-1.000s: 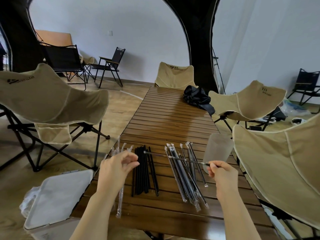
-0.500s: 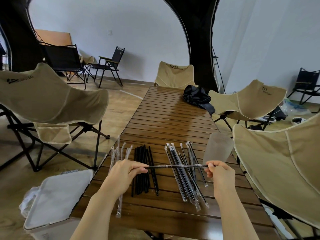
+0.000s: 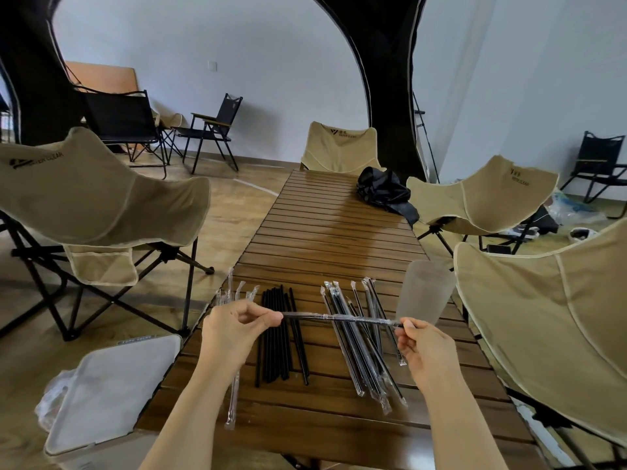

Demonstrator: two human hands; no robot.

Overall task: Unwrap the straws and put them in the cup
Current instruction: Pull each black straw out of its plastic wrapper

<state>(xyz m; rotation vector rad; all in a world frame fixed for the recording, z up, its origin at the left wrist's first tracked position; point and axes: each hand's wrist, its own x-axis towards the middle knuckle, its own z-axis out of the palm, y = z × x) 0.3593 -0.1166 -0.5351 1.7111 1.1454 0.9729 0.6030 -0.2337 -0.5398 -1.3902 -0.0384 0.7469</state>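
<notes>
While both hands hold it up over the table (image 3: pixel 339 232), the wrapped straw (image 3: pixel 339 317) runs crosswise, left to right, above the piles. The left hand (image 3: pixel 237 330) pinches its left end and the right hand (image 3: pixel 427 351) pinches the other tip. The frosted cup (image 3: pixel 424 293) stands just beyond the right hand, so that looks the nearer hand for the drop. Bare black straws (image 3: pixel 281 334) lie under the left end, with a wrapped pile (image 3: pixel 359 351) under the right.

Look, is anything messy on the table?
Yes: the bare black straws lie piled on the table, none in the cup, which looks empty. Empty wrappers straggle along the table's left edge.
</notes>
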